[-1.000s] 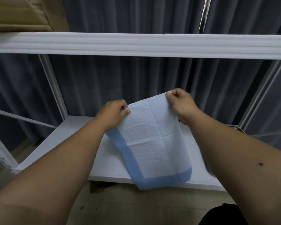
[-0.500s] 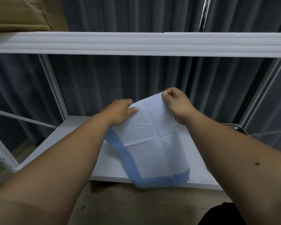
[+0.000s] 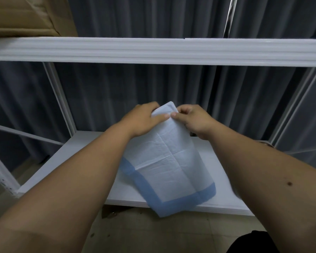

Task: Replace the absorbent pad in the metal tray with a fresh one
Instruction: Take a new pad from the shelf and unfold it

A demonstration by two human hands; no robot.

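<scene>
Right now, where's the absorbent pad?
Centre of the head view: the absorbent pad hangs over the white lower shelf, its top edge pinched by the left hand and right hand.

cardboard box (image 3: 26, 15) cut off top-left, pad's (image 3: 171, 170) left edge behind forearm
</scene>
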